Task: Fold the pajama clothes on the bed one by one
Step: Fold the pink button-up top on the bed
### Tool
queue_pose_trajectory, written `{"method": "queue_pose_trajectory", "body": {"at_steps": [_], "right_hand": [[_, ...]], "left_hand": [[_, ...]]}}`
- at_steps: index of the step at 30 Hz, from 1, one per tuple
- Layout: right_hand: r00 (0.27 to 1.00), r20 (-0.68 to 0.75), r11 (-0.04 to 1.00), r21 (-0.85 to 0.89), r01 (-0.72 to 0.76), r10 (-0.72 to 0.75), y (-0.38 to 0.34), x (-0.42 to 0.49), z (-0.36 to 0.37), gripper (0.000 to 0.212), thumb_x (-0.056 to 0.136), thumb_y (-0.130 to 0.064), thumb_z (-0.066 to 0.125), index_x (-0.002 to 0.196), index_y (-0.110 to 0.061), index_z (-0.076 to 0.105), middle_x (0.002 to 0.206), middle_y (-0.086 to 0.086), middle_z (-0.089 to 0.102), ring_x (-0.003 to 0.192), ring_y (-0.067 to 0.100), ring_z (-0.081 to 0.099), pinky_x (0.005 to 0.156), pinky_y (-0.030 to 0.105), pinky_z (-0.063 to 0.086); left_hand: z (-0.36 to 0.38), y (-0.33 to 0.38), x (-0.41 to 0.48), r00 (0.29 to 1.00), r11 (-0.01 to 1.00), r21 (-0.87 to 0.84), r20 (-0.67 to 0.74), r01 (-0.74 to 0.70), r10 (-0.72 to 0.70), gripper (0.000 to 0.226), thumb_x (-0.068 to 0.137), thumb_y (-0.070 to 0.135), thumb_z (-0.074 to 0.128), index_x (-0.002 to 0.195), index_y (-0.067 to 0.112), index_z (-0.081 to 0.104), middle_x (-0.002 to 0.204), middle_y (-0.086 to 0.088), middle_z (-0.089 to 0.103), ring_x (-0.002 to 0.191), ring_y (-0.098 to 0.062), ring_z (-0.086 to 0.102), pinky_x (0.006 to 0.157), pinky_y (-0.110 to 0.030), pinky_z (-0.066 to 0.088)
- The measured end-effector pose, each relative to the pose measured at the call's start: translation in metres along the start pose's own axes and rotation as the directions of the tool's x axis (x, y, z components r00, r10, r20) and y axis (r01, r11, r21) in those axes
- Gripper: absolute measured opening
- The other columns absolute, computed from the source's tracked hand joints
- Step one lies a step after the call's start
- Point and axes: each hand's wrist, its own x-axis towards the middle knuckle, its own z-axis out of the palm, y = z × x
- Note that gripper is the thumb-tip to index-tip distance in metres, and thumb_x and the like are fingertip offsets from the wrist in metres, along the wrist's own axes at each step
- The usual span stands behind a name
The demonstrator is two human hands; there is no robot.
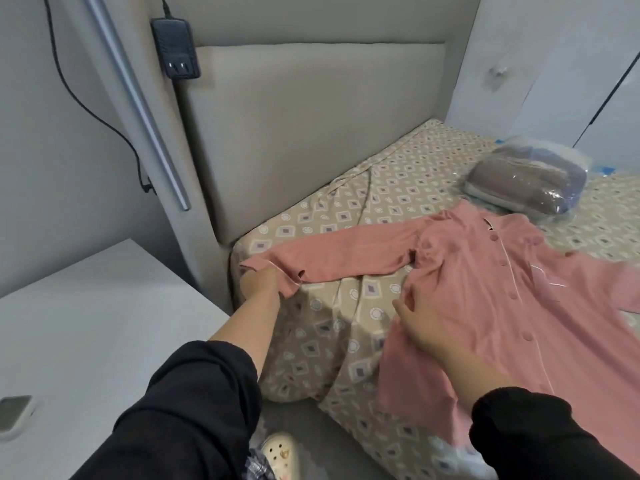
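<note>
A pink button-front pajama top (485,292) lies spread face up on the bed (398,188), which has a beige diamond-pattern sheet. One long sleeve (343,254) stretches left toward the bed's corner. My left hand (261,284) grips that sleeve's cuff at the corner of the mattress. My right hand (420,322) lies on the top's left side edge below the armpit, fingers bent into the fabric there. The other sleeve runs off to the right edge of the view.
A clear plastic bag of folded brown and grey cloth (526,178) sits behind the top's collar. A padded headboard (311,133) stands behind the bed. A white bedside surface (86,323) is at left. A slipper (280,452) is on the floor.
</note>
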Motion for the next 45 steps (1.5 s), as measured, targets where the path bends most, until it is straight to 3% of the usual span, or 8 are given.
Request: {"method": "queue_pose_trajectory", "body": {"at_steps": [5, 10, 14, 21, 31, 37, 41, 45], "right_hand": [[0.96, 0.032, 0.791, 0.559, -0.249, 0.28, 0.002, 0.021, -0.07, 0.045, 0.101, -0.033, 0.042, 0.139, -0.01, 0.042, 0.138, 0.011, 0.047, 0.119, 0.026, 0.051, 0.1, 0.041, 0.04], [0.881, 0.041, 0.533, 0.783, -0.322, 0.472, 0.034, 0.016, -0.135, 0.052, 0.1, -0.046, 0.034, 0.137, -0.009, 0.037, 0.113, 0.013, 0.055, 0.104, 0.03, 0.056, 0.082, 0.04, 0.044], [0.835, 0.145, 0.457, 0.781, -0.426, 0.531, 0.081, 0.003, -0.154, 0.097, 0.074, -0.079, 0.053, 0.142, -0.012, 0.04, 0.13, 0.013, 0.053, 0.112, 0.03, 0.058, 0.093, 0.048, 0.048], [0.84, 0.035, 0.803, 0.276, -0.529, 0.542, 0.069, -0.01, -0.135, 0.058, 0.083, -0.018, 0.07, 0.134, -0.002, 0.047, 0.101, 0.007, 0.056, 0.09, 0.026, 0.057, 0.067, 0.029, 0.042], [0.736, -0.169, 0.725, 0.413, -0.551, 0.655, 0.11, -0.056, -0.198, 0.02, 0.097, -0.006, 0.044, 0.088, -0.002, 0.061, 0.052, 0.005, 0.053, 0.056, 0.026, 0.054, 0.059, 0.021, 0.048], [0.66, -0.015, 0.488, 0.685, -0.541, 0.751, 0.143, -0.094, -0.2, 0.012, 0.088, 0.006, 0.052, 0.082, -0.004, 0.056, 0.045, 0.006, 0.058, 0.036, 0.016, 0.056, 0.037, 0.02, 0.047], [0.688, -0.091, 0.579, 0.626, -0.522, 0.719, 0.148, -0.101, -0.213, 0.029, 0.089, 0.011, 0.043, 0.104, -0.01, 0.056, 0.077, 0.012, 0.05, 0.063, 0.023, 0.048, 0.052, 0.028, 0.046], [0.699, -0.479, 0.755, -0.108, -0.647, 0.531, 0.156, -0.115, -0.226, 0.033, 0.088, -0.004, 0.052, 0.121, -0.002, 0.054, 0.116, 0.02, 0.055, 0.101, 0.037, 0.056, 0.078, 0.036, 0.044]], "left_hand": [[0.056, 0.058, -0.072, 0.889, 0.909, 0.048, 0.235, -0.414, 0.392, 0.028, 0.088, 0.025, 0.044, 0.103, 0.011, 0.064, 0.102, -0.007, 0.067, 0.1, -0.03, 0.063, 0.093, -0.042, 0.051], [0.114, 0.048, -0.149, 0.333, 0.909, 0.017, 0.933, -0.416, 0.135, 0.028, 0.101, 0.025, 0.049, 0.129, 0.024, 0.05, 0.118, 0.004, 0.059, 0.109, -0.019, 0.06, 0.095, -0.033, 0.046], [0.131, -0.002, -0.123, 0.458, 0.536, 0.193, 0.784, -0.822, 0.419, 0.053, 0.099, 0.028, 0.044, 0.15, 0.02, 0.033, 0.147, -0.004, 0.044, 0.132, -0.026, 0.044, 0.101, -0.023, 0.033], [0.135, -0.085, -0.092, 0.447, -0.08, 0.482, 0.853, -0.873, 0.269, 0.062, 0.103, 0.042, 0.022, 0.155, 0.018, -0.001, 0.162, -0.007, -0.005, 0.149, -0.026, -0.008, 0.12, -0.043, -0.003], [0.126, -0.083, -0.108, 0.376, 0.011, 0.456, 0.719, -0.89, 0.585, 0.043, 0.096, 0.018, 0.041, 0.137, 0.018, 0.052, 0.135, -0.007, 0.052, 0.125, -0.027, 0.04, 0.105, -0.037, 0.034], [0.152, -0.089, -0.148, 0.473, 0.542, 0.171, 0.735, -0.823, 0.487, 0.03, 0.084, 0.002, 0.051, 0.087, 0.021, 0.074, 0.141, -0.002, 0.052, 0.124, -0.026, 0.053, 0.107, -0.033, 0.039], [0.161, -0.1, -0.147, 0.263, 0.119, 0.239, 0.768, -0.964, 0.584, 0.041, 0.09, 0.022, 0.036, 0.114, 0.013, 0.069, 0.136, -0.004, 0.054, 0.136, -0.025, 0.036, 0.116, -0.032, 0.023], [0.153, -0.107, -0.134, 0.394, 0.009, 0.459, 0.754, -0.889, 0.525, 0.043, 0.095, 0.022, 0.041, 0.136, 0.024, 0.054, 0.151, -0.002, 0.036, 0.139, -0.025, 0.026, 0.115, -0.039, 0.025]]}}
